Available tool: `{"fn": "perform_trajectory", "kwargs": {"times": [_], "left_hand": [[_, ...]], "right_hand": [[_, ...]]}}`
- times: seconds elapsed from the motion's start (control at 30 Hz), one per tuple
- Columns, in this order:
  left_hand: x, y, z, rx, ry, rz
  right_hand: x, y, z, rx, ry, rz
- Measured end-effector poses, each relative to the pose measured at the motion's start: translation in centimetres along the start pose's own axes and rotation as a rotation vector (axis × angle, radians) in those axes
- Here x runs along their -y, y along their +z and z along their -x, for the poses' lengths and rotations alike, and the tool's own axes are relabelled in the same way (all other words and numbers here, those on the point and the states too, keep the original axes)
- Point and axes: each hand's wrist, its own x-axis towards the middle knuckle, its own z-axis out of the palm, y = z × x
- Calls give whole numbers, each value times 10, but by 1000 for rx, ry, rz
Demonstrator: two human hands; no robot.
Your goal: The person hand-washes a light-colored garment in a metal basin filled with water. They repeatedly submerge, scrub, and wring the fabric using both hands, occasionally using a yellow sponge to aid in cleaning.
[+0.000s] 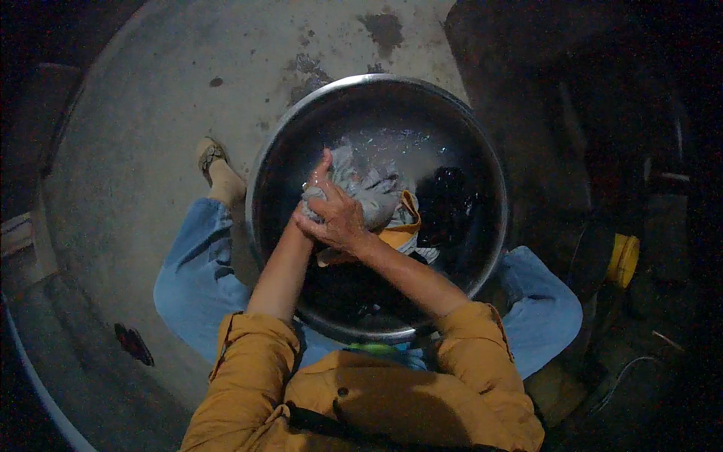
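Note:
A wet grey cloth (370,197) lies bunched in a large round metal basin (265,143) between my knees. My left hand (322,172) grips a fold of it at the basin's left side, one digit pointing up and the rest mostly hidden. Across it lies my right hand (340,220), its fingers curled round the same bunched fabric and pressed against my left hand. A yellow-orange piece of fabric (399,232) with a pale striped part sits just right of my right wrist. Dark wet fabric (448,200) rests further right in the basin.
Sudsy water (407,143) shows at the basin's far side. Wet stains (382,30) mark the concrete floor (173,83). A yellow round object (623,260) stands in shadow at right. A small dark red item (133,344) lies on the floor at lower left.

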Motion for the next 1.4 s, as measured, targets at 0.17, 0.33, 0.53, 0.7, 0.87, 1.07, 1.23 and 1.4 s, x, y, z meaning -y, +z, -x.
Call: {"fn": "perform_trajectory", "kwargs": {"times": [0.17, 0.33, 0.53, 0.7, 0.87, 1.07, 1.23, 1.4], "left_hand": [[60, -63, -67, -89, 162, 39], [-6, 78, 5, -125, -31, -379], [-6, 27, -7, -88, -70, -316], [16, 25, -27, 36, -45, -202], [-7, 47, 9, -27, -5, -23], [35, 11, -29, -107, 52, -116], [-17, 137, 14, -171, 9, -502], [-12, 61, -15, -513, 388, -1893]], "right_hand": [[-68, 18, -22, -14, -38, 403], [-153, -47, -48, 33, 796, 371], [-186, -57, -25, 128, 855, 266], [-177, -15, 3, 217, 652, 156], [-16, -22, -8, 154, 82, 21], [-71, 5, -14, 19, -26, 344], [-143, -65, -68, 104, 598, 519], [-140, -93, -48, -34, 529, 884]]}}
